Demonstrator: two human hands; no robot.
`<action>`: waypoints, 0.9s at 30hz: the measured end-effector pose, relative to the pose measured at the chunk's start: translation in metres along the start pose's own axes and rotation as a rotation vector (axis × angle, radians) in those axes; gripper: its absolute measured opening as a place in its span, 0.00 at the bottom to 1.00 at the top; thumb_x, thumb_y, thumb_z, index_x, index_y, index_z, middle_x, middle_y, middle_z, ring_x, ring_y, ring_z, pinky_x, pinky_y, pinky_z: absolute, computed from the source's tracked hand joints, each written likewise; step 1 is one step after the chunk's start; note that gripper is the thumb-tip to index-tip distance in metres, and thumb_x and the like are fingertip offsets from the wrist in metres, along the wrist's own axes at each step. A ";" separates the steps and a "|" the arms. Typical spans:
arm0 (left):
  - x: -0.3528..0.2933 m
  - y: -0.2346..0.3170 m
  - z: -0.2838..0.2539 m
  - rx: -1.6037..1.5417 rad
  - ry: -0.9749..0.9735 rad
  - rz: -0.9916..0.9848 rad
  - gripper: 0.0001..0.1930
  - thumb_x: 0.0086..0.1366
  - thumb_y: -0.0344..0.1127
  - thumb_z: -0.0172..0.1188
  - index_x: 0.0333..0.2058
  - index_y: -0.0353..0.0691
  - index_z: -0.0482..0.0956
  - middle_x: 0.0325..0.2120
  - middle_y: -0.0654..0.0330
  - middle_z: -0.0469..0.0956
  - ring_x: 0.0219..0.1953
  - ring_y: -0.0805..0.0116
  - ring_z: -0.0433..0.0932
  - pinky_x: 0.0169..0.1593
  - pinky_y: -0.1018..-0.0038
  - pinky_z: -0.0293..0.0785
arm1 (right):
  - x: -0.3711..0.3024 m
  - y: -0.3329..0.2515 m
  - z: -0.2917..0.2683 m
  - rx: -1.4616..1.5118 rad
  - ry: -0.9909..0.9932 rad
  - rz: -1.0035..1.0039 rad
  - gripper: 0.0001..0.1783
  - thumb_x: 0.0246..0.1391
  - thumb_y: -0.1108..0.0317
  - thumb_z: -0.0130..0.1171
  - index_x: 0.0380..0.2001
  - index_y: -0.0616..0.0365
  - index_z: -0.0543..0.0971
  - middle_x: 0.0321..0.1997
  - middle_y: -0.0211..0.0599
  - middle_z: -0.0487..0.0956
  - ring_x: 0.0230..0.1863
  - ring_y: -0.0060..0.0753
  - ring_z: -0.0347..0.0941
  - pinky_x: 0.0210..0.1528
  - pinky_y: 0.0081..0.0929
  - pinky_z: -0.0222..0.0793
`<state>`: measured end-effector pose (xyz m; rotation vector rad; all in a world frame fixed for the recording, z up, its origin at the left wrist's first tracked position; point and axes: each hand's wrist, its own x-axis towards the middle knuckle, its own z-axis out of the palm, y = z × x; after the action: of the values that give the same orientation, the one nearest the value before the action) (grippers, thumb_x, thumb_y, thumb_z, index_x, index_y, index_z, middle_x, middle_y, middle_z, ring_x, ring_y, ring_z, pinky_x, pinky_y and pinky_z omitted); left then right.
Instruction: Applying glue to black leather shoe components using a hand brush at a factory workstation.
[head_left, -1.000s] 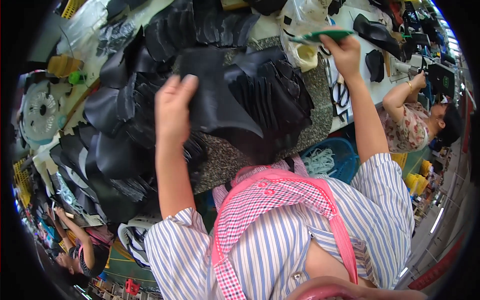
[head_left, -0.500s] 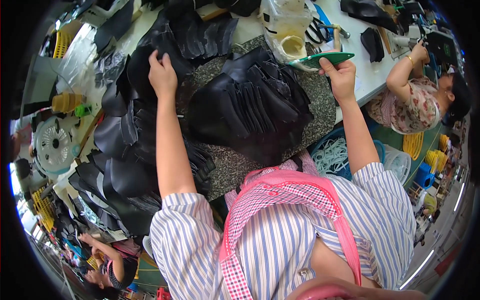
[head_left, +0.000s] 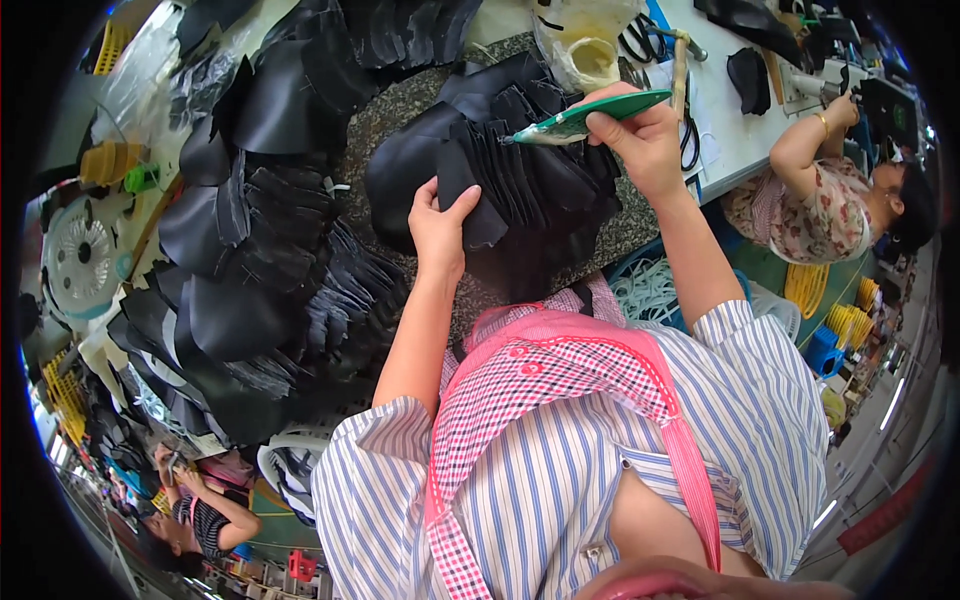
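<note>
In front of me a fanned stack of black leather-like pieces (head_left: 412,170) lies on a speckled stone slab (head_left: 385,112). My left hand (head_left: 438,238) pinches the lower left edge of one black piece (head_left: 458,178) in the fan, thumb on its face and fingers at its side. My right hand (head_left: 645,145) grips a flat green spreader (head_left: 615,106), its thumb pressed on the near side. White paste coats the spreader's left end, which is over the upper edges of the fanned pieces. Whether it touches them I cannot tell.
Behind the slab stands a paste-smeared plastic container (head_left: 592,62). More black pieces (head_left: 245,315) are heaped along the left. A blue basket of pale strips (head_left: 650,290) sits at my right. Co-workers (head_left: 800,190) are at the right and lower left.
My left hand has moved from the far left heap toward me and right, onto the fanned stack. My right hand has brought the spreader left and nearer, over the pieces.
</note>
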<state>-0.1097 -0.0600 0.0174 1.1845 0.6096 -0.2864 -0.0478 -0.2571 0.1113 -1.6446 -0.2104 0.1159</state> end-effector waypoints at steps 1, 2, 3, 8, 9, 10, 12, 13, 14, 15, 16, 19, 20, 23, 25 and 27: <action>0.000 0.002 -0.002 -0.011 0.003 0.004 0.22 0.50 0.34 0.57 0.43 0.34 0.63 0.35 0.59 0.68 0.30 0.74 0.70 0.36 0.78 0.67 | -0.001 0.001 0.002 0.022 -0.005 0.030 0.06 0.45 0.73 0.52 0.28 0.64 0.73 0.27 0.32 0.73 0.24 0.17 0.65 0.27 0.13 0.61; 0.000 0.008 -0.006 -0.103 -0.077 -0.049 0.20 0.51 0.33 0.55 0.43 0.34 0.63 0.35 0.61 0.68 0.30 0.74 0.70 0.36 0.78 0.67 | -0.001 0.000 0.005 0.046 -0.011 0.060 0.06 0.45 0.73 0.52 0.28 0.64 0.73 0.28 0.32 0.73 0.24 0.17 0.65 0.27 0.13 0.61; -0.003 0.013 -0.008 -0.194 -0.156 -0.108 0.18 0.53 0.33 0.54 0.42 0.35 0.62 0.35 0.62 0.68 0.30 0.73 0.70 0.37 0.78 0.68 | -0.003 -0.001 0.010 0.076 -0.050 0.044 0.05 0.44 0.75 0.52 0.28 0.65 0.73 0.28 0.33 0.73 0.25 0.17 0.65 0.27 0.12 0.61; -0.012 0.038 0.011 -0.452 -0.237 -0.074 0.07 0.60 0.34 0.42 0.35 0.39 0.65 0.29 0.65 0.70 0.30 0.76 0.70 0.35 0.78 0.69 | 0.005 -0.003 0.029 -0.187 -0.194 -0.150 0.06 0.43 0.80 0.50 0.28 0.66 0.73 0.29 0.36 0.73 0.31 0.23 0.68 0.34 0.16 0.63; -0.009 0.036 0.014 -0.423 -0.247 -0.069 0.07 0.61 0.35 0.41 0.33 0.40 0.65 0.28 0.65 0.70 0.30 0.77 0.70 0.34 0.77 0.70 | 0.009 -0.006 0.036 -0.215 -0.142 -0.178 0.06 0.43 0.80 0.50 0.28 0.66 0.73 0.28 0.36 0.74 0.32 0.24 0.69 0.35 0.17 0.63; -0.003 0.033 0.015 -0.393 -0.250 -0.063 0.07 0.61 0.36 0.40 0.32 0.40 0.65 0.27 0.65 0.69 0.29 0.78 0.70 0.33 0.77 0.70 | 0.015 -0.002 0.044 -0.288 -0.095 -0.249 0.06 0.42 0.81 0.50 0.28 0.66 0.73 0.27 0.35 0.74 0.30 0.22 0.69 0.33 0.16 0.64; 0.005 0.026 0.019 -0.425 -0.236 -0.055 0.07 0.61 0.35 0.39 0.32 0.40 0.65 0.26 0.65 0.69 0.27 0.77 0.70 0.31 0.78 0.70 | 0.023 0.011 0.048 -0.461 -0.033 -0.380 0.06 0.42 0.80 0.51 0.27 0.65 0.73 0.26 0.34 0.74 0.26 0.22 0.69 0.28 0.16 0.63; 0.006 0.027 0.022 -0.475 -0.211 -0.053 0.07 0.61 0.35 0.39 0.31 0.39 0.65 0.26 0.64 0.69 0.27 0.76 0.70 0.31 0.77 0.70 | 0.019 0.014 0.046 -0.470 -0.036 -0.380 0.06 0.42 0.80 0.51 0.27 0.65 0.73 0.26 0.34 0.74 0.26 0.22 0.69 0.28 0.16 0.63; 0.008 0.028 0.025 -0.526 -0.188 -0.052 0.07 0.61 0.34 0.39 0.31 0.39 0.65 0.25 0.64 0.69 0.27 0.75 0.70 0.32 0.77 0.70 | 0.012 0.016 0.043 -0.501 -0.031 -0.295 0.05 0.42 0.79 0.51 0.26 0.64 0.73 0.25 0.34 0.74 0.25 0.22 0.69 0.27 0.17 0.63; 0.010 0.021 0.023 -0.537 -0.178 -0.052 0.07 0.61 0.34 0.39 0.31 0.39 0.65 0.25 0.64 0.69 0.27 0.75 0.70 0.32 0.77 0.70 | 0.003 0.016 0.041 -0.523 -0.039 -0.209 0.04 0.42 0.78 0.52 0.25 0.64 0.73 0.25 0.33 0.74 0.23 0.23 0.68 0.25 0.17 0.63; 0.014 0.012 0.020 -0.556 -0.168 -0.046 0.07 0.61 0.34 0.39 0.31 0.39 0.65 0.26 0.63 0.70 0.28 0.73 0.71 0.32 0.76 0.70 | -0.008 0.013 0.039 -0.594 -0.082 -0.252 0.03 0.42 0.76 0.52 0.24 0.64 0.73 0.22 0.33 0.73 0.21 0.24 0.68 0.23 0.17 0.62; 0.016 0.007 0.022 -0.601 -0.148 -0.041 0.07 0.60 0.33 0.39 0.31 0.38 0.65 0.27 0.62 0.70 0.29 0.72 0.71 0.34 0.76 0.70 | -0.029 -0.004 0.007 -0.674 -0.167 -0.028 0.03 0.42 0.76 0.52 0.24 0.63 0.74 0.19 0.33 0.73 0.20 0.23 0.69 0.23 0.17 0.62; 0.014 0.008 0.024 -0.616 -0.142 -0.042 0.07 0.60 0.33 0.39 0.31 0.38 0.65 0.27 0.61 0.70 0.29 0.72 0.71 0.34 0.75 0.70 | -0.027 -0.014 0.003 -0.614 -0.113 -0.013 0.03 0.42 0.76 0.52 0.24 0.63 0.74 0.18 0.32 0.74 0.20 0.22 0.69 0.23 0.17 0.62; 0.012 0.017 0.029 -0.638 -0.136 -0.039 0.07 0.60 0.33 0.39 0.31 0.37 0.65 0.29 0.61 0.70 0.31 0.72 0.71 0.36 0.75 0.69 | -0.001 -0.015 0.029 -0.412 0.038 -0.048 0.04 0.44 0.74 0.52 0.25 0.64 0.74 0.17 0.26 0.71 0.18 0.13 0.62 0.20 0.11 0.57; 0.014 0.015 0.026 -0.637 -0.141 -0.041 0.07 0.60 0.32 0.39 0.31 0.37 0.64 0.29 0.61 0.70 0.31 0.71 0.71 0.37 0.75 0.69 | 0.010 0.007 0.037 -0.309 0.002 -0.115 0.05 0.44 0.73 0.53 0.25 0.63 0.74 0.17 0.26 0.70 0.17 0.12 0.61 0.19 0.11 0.55; 0.024 0.003 0.017 -0.647 -0.047 -0.057 0.07 0.60 0.31 0.39 0.32 0.36 0.64 0.31 0.61 0.69 0.34 0.71 0.70 0.40 0.74 0.68 | -0.007 0.008 0.027 -0.364 0.022 -0.003 0.05 0.43 0.71 0.54 0.24 0.62 0.74 0.18 0.29 0.72 0.18 0.16 0.64 0.21 0.15 0.58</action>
<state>-0.0839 -0.0724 0.0100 0.5377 0.6317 -0.1448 -0.0593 -0.2324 0.1002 -2.0062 -0.2266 0.0591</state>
